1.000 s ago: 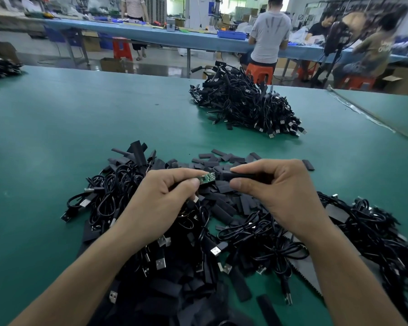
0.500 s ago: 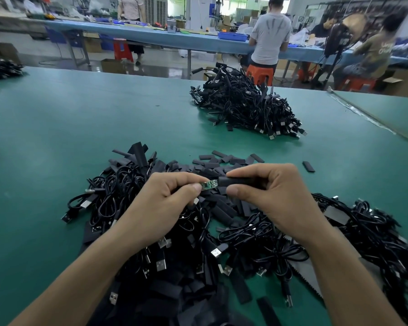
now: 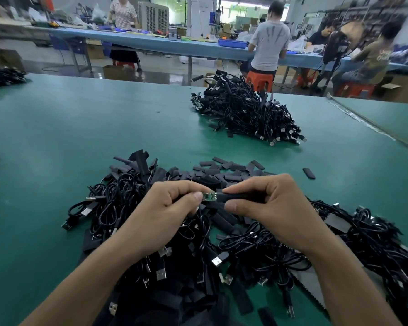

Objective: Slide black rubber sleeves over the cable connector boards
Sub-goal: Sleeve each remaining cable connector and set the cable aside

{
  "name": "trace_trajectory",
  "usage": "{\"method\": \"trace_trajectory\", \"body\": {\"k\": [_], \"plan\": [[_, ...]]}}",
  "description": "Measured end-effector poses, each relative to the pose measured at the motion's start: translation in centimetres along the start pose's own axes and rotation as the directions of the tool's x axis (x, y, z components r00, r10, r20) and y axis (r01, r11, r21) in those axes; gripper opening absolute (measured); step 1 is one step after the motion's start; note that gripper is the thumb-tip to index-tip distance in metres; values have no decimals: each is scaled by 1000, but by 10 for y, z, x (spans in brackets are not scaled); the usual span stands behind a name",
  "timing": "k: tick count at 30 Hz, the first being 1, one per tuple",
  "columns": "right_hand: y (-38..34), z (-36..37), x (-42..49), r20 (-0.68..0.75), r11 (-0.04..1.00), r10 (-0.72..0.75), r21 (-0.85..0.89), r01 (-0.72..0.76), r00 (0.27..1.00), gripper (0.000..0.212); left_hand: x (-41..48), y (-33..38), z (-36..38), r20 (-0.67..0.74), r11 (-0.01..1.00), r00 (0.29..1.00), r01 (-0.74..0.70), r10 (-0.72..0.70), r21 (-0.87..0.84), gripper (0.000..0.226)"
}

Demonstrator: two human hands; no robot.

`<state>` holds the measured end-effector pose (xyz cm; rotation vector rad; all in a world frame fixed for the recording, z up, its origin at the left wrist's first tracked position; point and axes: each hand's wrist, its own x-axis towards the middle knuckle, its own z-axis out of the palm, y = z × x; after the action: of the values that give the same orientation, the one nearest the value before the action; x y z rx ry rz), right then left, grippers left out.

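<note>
My left hand (image 3: 172, 208) pinches a small green connector board (image 3: 209, 196) between thumb and forefinger. My right hand (image 3: 269, 208) pinches a black rubber sleeve (image 3: 233, 197) whose open end meets the board's right end. Only a short piece of the board shows between the two hands. Both hands hover over a heap of black USB cables (image 3: 132, 220) mixed with loose black sleeves (image 3: 224, 171) on the green table (image 3: 57, 142).
A second pile of black cables (image 3: 247, 111) lies further back on the table. One stray sleeve (image 3: 309, 173) lies to the right. More cables (image 3: 368, 236) spread at the right. People sit and stand at a blue bench (image 3: 198, 47) beyond.
The sleeve has slid leftwards over the board, so less green shows. Both hands have drawn closer together and dropped slightly lower in view.
</note>
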<state>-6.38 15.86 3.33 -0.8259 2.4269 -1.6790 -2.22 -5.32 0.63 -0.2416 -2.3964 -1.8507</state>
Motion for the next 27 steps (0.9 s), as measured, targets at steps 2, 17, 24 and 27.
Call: {"method": "trace_trajectory", "body": {"k": [2,17,24,27], "plan": [[0,0,0,15,1000,8,7,-8,1000,24,0,-1,0,1,1000,1000,9,-9,-13,31],[1,13,1,-63,992,-75,-108,68,995,23,-2,4,-1,43,1000,999,16,-17,20,23],[3,11,2,-83,991,-80,-118,70,993,24,-1,3,-2,-85,986,995,36,-50,-161,7],[3,12,1,-41,990,-74,-126,68,996,27,-1,4,-3,-79,977,994,53,-70,-206,12]]}}
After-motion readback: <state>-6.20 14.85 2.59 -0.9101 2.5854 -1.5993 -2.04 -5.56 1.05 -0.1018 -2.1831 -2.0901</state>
